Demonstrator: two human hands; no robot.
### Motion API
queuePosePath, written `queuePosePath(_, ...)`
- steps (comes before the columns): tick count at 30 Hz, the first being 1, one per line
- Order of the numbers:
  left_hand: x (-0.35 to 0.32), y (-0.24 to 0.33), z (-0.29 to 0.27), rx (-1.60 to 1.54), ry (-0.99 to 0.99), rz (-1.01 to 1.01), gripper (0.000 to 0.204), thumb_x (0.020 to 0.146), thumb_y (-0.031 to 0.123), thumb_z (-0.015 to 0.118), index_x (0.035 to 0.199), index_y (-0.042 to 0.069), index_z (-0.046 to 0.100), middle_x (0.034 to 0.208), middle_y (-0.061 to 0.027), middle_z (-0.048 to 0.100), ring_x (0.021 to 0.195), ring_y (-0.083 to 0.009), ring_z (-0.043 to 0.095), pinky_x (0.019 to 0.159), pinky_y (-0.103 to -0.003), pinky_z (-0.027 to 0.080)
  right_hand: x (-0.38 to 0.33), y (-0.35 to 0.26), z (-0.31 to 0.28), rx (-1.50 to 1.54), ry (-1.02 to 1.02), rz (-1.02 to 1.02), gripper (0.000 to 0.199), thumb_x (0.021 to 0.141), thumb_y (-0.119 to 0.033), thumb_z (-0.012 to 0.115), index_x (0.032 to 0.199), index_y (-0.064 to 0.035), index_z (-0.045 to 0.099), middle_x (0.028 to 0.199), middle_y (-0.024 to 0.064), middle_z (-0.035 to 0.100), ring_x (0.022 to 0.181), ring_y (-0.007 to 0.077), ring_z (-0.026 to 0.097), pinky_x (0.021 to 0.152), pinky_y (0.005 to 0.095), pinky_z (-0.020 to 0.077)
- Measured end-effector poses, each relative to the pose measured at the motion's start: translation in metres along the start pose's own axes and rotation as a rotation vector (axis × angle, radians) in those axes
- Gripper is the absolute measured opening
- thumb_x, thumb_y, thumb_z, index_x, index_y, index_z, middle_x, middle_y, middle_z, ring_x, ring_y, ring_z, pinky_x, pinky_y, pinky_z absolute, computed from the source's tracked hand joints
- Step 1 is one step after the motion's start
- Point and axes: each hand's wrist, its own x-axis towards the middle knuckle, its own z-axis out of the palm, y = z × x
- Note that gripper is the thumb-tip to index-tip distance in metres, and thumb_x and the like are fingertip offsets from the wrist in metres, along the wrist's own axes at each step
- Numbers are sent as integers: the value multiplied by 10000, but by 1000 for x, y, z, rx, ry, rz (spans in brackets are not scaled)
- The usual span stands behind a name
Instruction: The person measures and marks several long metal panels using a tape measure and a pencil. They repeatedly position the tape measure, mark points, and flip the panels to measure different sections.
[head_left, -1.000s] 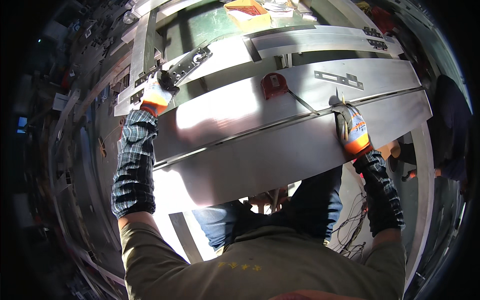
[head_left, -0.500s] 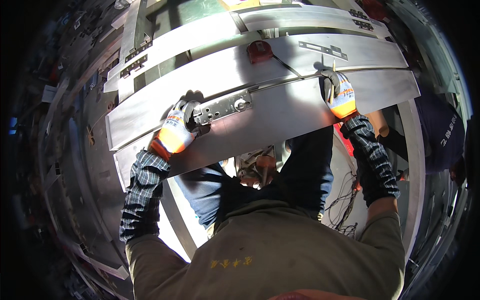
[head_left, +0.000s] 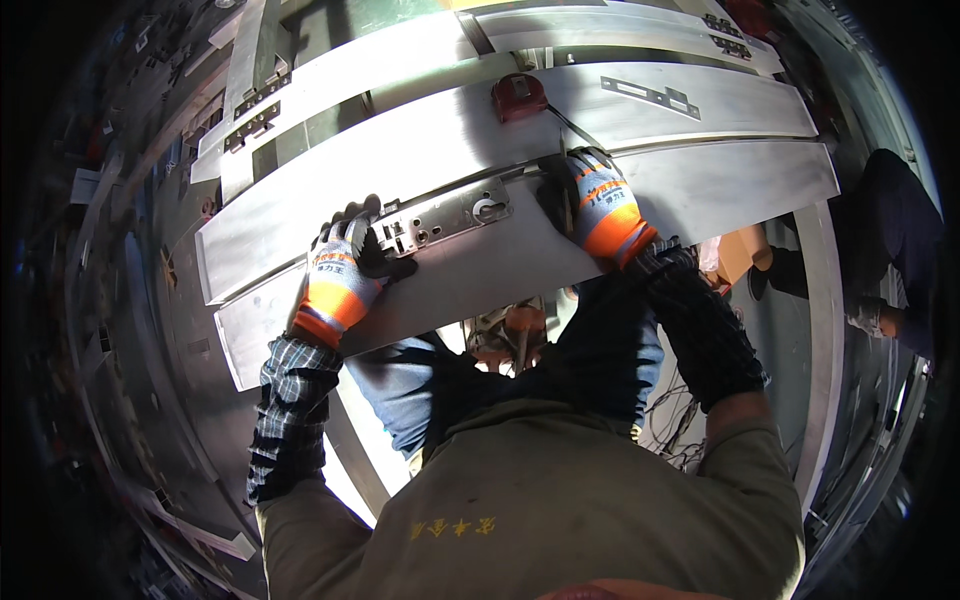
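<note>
A mortise lock case (head_left: 450,222) of bright metal lies along the near metal profile (head_left: 700,185), beside the seam with the farther one. My gloved left hand (head_left: 345,268) grips its left end, fingers on the far side and thumb on the near side. My gloved right hand (head_left: 602,205) is closed just past the lock's right end, around a thin pencil-like stick (head_left: 564,190); the fingertips are partly hidden. Beyond that hand sits a red tape measure (head_left: 519,98), its blade drawn out toward the right hand. A flat slotted metal plate (head_left: 650,96) lies to its right.
More profiles with dark hinges (head_left: 252,125) lie at the far side. A frame bar (head_left: 822,300) runs down on the right, with a cardboard box (head_left: 735,255) beside it. Another person in dark clothing (head_left: 885,230) is at the right. Cables (head_left: 680,430) lie on the floor.
My right hand has moved left along the profile with the stick, to the lock's right end. My left hand and the lock have shifted slightly. The person at the right has moved.
</note>
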Motion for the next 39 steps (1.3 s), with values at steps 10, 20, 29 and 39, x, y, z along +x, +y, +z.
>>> queuePosePath(10, -10, 0, 16, -100, 155, 37, 906, 759, 402, 966, 1533, 119, 588, 1462, -199, 642, 1388, -431, 559, 1181, -523, 464, 4, 0, 0, -64, 139, -56, 224, 932, -299, 710, 992, -92, 772, 982, 192, 745, 1009, 427, 663, 964, 548, 482)
queuePosePath(20, -25, -15, 35, -169, 483, 325, 896, 716, 242, 992, 1495, 87, 579, 1364, -217, 668, 1229, -465, 631, 1038, -554, 528, 15, -11, -16, -104, 63, -5, 186, 835, -236, 767, 962, -100, 755, 920, 157, 745, 939, 427, 692, 837, 545, 509)
queuePosePath(29, -45, -10, 26, -48, 640, 346, 884, 668, 354, 1018, 1406, 73, 621, 1179, -152, 678, 1069, -396, 643, 947, -520, 492, 19, -19, -7, -56, 438, -165, 102, 807, -209, 784, 858, -135, 736, 781, 106, 714, 738, 367, 681, 683, 520, 474)
queuePosePath(39, -54, -6, 7, -4, 671, 384, 753, 665, 380, 1016, 1284, 106, 686, 1159, -119, 651, 1086, -362, 622, 949, -515, 484, 13, -21, -23, 26, 418, -288, 314, 808, -214, 767, 1051, -16, 746, 878, 151, 715, 787, 385, 669, 742, 468, 524)
